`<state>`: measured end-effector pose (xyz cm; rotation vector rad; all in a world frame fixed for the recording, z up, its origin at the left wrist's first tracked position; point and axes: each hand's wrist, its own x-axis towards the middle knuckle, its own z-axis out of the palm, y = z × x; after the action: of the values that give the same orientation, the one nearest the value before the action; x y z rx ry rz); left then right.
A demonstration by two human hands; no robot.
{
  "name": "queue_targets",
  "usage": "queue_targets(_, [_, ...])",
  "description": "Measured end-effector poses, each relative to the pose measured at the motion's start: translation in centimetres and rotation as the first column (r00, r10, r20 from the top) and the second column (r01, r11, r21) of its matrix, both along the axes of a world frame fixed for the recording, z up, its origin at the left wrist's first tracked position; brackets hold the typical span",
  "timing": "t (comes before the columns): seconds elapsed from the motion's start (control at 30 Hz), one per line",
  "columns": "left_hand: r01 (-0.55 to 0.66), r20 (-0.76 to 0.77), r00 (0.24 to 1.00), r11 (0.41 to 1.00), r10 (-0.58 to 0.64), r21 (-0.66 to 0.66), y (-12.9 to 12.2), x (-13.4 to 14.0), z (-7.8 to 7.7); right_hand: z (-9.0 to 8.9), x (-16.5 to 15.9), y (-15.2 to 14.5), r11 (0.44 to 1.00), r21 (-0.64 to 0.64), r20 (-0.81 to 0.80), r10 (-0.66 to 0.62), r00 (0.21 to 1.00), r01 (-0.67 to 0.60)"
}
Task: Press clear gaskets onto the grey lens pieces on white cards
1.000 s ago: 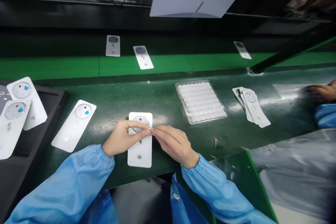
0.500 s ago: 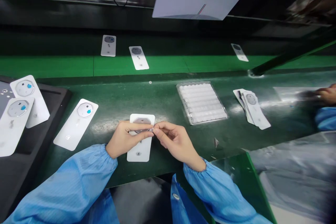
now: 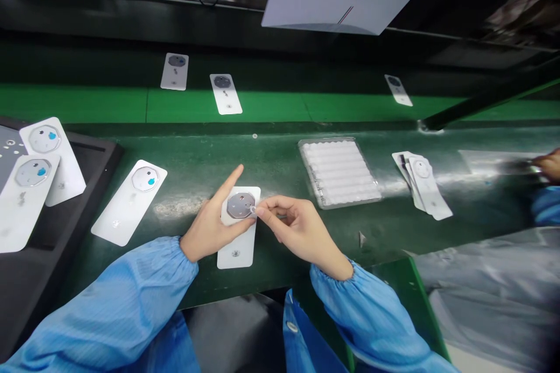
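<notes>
In front of me a white panel like a phone back cover (image 3: 236,253) lies flat on the bench, with a grey octagonal disc (image 3: 238,206) near its far end. My left hand (image 3: 214,221) rests at the panel's left side, thumb and forefinger spread wide around the disc; the thumb lies across the panel. Pinched between thumb and forefinger of my right hand (image 3: 291,224) is a tiny clear, ring-like piece (image 3: 252,209), held over the disc's right edge. Whether it touches the disc I cannot tell.
A clear tray with white rows (image 3: 339,172) stands to the right, beyond it a small stack of panels (image 3: 426,186). Another panel (image 3: 130,202) lies left, near a black tray (image 3: 94,154) bearing two more. Several panels sit on the green strip behind. A co-worker's hand (image 3: 549,164) shows far right.
My left forefinger has lifted away from the small piece and spread outward, uncovering the disc. My right hand still pinches the piece. The whole view has shifted slightly.
</notes>
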<state>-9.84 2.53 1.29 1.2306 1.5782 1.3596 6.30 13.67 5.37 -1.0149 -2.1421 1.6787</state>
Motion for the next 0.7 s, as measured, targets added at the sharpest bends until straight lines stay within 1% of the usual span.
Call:
queue_targets(0.13, [0.004,0.063,0.998,0.999,-0.002,-0.038,-0.1,0.1,0.2,-0.1,-0.3,0.1,0.999,0.044,0.002,0.007,1.000,-0.007])
queue_targets(0.33, [-0.014,0.145,0.989,0.999,0.019,-0.034,-0.1,0.3,0.4,-0.4,-0.7,-0.3,0.995,0.093,-0.013,-0.015,1.000,0.017])
queue_targets(0.7, [-0.011,0.141,0.990,0.999,0.018,-0.046,-0.1,0.2,0.3,-1.5,-1.1,-1.2,0.985,0.124,-0.047,-0.114,0.992,0.119])
